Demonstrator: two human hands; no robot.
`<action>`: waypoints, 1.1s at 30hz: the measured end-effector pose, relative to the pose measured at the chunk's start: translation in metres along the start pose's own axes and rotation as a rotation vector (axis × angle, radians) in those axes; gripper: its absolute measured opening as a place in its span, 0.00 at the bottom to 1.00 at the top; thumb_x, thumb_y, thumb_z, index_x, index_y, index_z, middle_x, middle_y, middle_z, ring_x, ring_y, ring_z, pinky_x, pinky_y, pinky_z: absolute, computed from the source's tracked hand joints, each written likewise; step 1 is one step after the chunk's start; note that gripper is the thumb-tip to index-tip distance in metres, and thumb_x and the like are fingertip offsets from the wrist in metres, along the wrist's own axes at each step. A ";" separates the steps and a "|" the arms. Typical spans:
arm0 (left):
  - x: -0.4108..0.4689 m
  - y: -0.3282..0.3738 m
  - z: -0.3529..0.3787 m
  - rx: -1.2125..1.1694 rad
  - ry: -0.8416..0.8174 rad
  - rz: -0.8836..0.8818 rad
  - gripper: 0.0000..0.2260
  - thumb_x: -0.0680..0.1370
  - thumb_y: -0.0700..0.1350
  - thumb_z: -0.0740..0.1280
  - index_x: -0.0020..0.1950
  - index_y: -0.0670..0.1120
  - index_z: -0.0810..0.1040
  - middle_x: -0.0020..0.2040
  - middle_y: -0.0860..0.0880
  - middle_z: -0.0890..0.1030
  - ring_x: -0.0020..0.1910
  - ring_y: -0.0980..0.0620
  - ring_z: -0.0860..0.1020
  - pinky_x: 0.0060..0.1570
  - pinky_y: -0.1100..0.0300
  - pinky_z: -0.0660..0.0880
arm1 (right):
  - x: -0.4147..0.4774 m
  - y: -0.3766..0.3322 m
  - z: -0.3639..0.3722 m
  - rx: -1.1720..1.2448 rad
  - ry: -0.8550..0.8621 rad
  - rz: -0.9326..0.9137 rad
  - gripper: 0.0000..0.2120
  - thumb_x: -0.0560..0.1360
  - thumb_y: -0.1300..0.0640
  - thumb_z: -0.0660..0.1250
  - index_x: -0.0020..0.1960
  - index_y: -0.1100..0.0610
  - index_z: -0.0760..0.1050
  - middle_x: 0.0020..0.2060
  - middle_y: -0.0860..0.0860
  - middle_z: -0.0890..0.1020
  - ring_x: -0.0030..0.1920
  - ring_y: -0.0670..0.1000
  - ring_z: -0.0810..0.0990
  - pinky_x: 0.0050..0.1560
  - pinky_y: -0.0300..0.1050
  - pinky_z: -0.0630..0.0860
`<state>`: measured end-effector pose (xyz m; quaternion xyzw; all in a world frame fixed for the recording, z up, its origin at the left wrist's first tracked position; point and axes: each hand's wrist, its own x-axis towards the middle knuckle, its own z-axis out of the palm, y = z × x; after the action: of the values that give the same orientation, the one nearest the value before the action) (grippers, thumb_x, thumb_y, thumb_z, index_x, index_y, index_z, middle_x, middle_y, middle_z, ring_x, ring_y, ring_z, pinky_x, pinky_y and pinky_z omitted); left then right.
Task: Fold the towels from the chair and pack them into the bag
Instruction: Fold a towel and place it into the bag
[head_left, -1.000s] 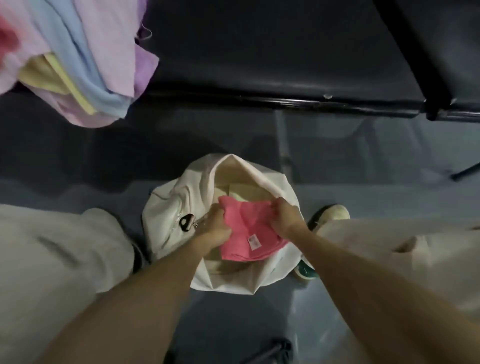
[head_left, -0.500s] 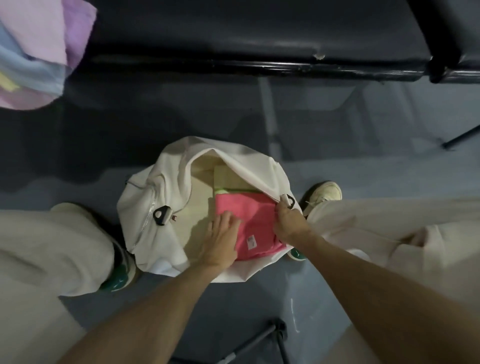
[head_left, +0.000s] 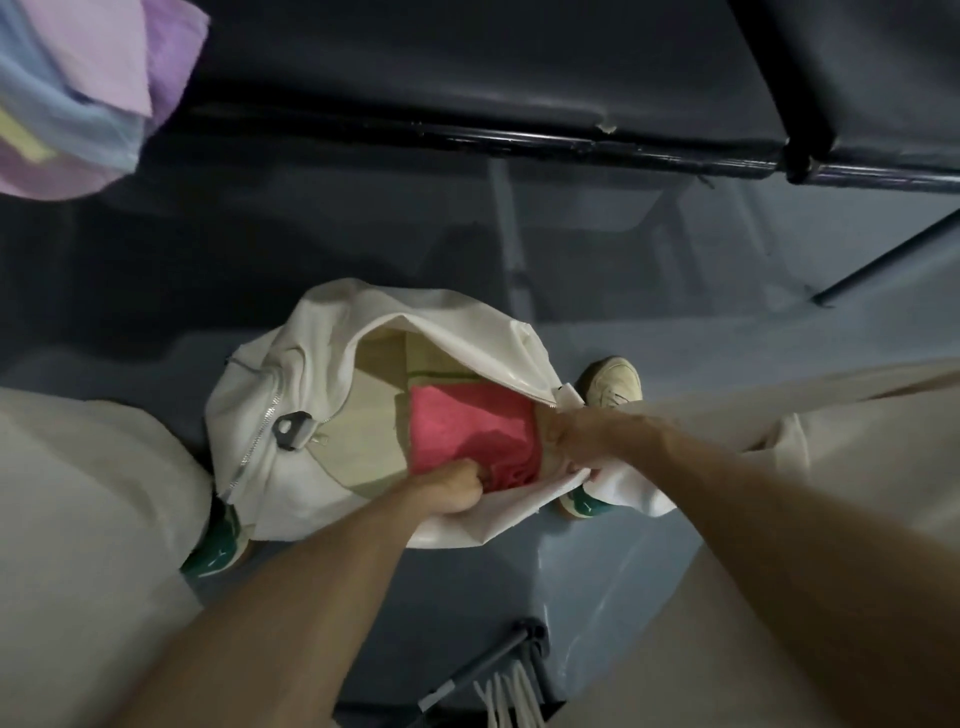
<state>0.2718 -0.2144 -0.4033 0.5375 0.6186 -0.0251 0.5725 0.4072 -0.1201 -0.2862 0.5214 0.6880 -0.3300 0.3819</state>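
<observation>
Step in hand, as I read it: seating the folded pink towel (head_left: 467, 431) in the white bag (head_left: 291, 395). The bag stands open on the floor (head_left: 156, 291) between the person's feet. The pink towel is inside, flat on top of a yellow-green towel (head_left: 431, 358) that shows at the far side of the opening. Left hand (head_left: 452, 488) is at the towel's near edge, fingers curled down into the pink folds, tips hidden. Right hand (head_left: 563, 436) is at the bag's right rim near the zip end, fingers closed on the white fabric, holding the mouth apart. To do it well: hold the rim out so the near flap doesn't fall over the stack, push the near edge straight down rather than forward so the fold doesn't bunch, square it over the towel below, then draw the fingers out flat without dragging the top layer. Near edge looks a bit rumpled, so smoothing is likely needed. More to go: a pile of towels (head_left: 78, 93), unfolded, hangs over the chair (head_left: 467, 62) edge, well apart from the bag.
</observation>
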 end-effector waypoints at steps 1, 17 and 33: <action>-0.003 0.007 -0.005 -0.052 0.007 0.026 0.17 0.82 0.44 0.55 0.66 0.50 0.77 0.65 0.51 0.77 0.62 0.48 0.74 0.63 0.60 0.66 | 0.001 -0.001 -0.004 0.055 -0.015 -0.015 0.17 0.81 0.60 0.60 0.69 0.60 0.69 0.51 0.54 0.77 0.48 0.53 0.78 0.51 0.46 0.79; -0.143 0.080 -0.190 0.109 0.542 0.163 0.19 0.79 0.39 0.60 0.70 0.45 0.71 0.66 0.47 0.73 0.65 0.48 0.72 0.61 0.60 0.68 | -0.063 -0.074 -0.111 0.242 0.701 -0.424 0.12 0.77 0.62 0.59 0.55 0.55 0.79 0.50 0.53 0.85 0.44 0.52 0.85 0.52 0.43 0.79; -0.301 -0.020 -0.332 0.136 1.311 0.220 0.15 0.76 0.34 0.62 0.58 0.48 0.77 0.55 0.53 0.66 0.53 0.56 0.71 0.56 0.62 0.68 | -0.098 -0.271 -0.192 0.559 0.843 -0.893 0.09 0.77 0.60 0.64 0.54 0.56 0.80 0.43 0.49 0.84 0.41 0.47 0.84 0.46 0.46 0.82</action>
<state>-0.0383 -0.1996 -0.0800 0.5366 0.7771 0.3262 0.0422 0.1260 -0.0671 -0.0915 0.3503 0.8165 -0.3902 -0.2415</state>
